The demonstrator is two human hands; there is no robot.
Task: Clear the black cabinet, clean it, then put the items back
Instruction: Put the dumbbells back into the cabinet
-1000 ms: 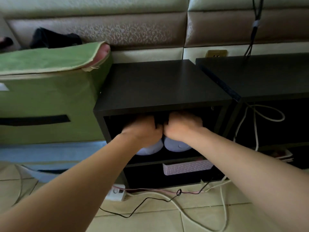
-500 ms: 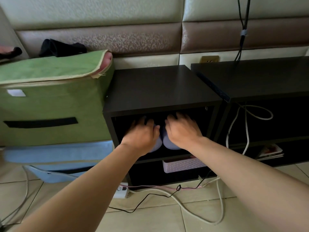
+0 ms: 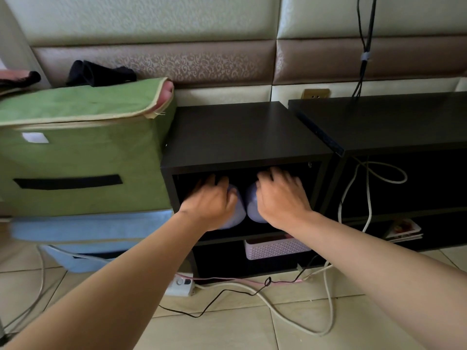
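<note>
The small black cabinet (image 3: 242, 137) stands against the padded wall with an open upper shelf and a lower shelf. Two rounded pale lilac objects lie side by side on the upper shelf. My left hand (image 3: 212, 200) is wrapped over the left lilac object (image 3: 236, 213). My right hand (image 3: 280, 198) covers the right lilac object (image 3: 251, 205). Both hands reach into the shelf opening, fingers curled over the tops. A lilac perforated basket (image 3: 275, 248) sits on the lower shelf.
A green fabric storage box (image 3: 83, 152) stands left of the cabinet on a blue box (image 3: 88, 228). A longer black cabinet (image 3: 394, 122) adjoins on the right, with magazines (image 3: 404, 229) low inside. A power strip (image 3: 180, 286) and loose cables (image 3: 273, 304) lie on the tiled floor.
My hands have spread apart and settled over one lilac object each; earlier they were pressed together as fists. The view has shifted a little to the left and back.
</note>
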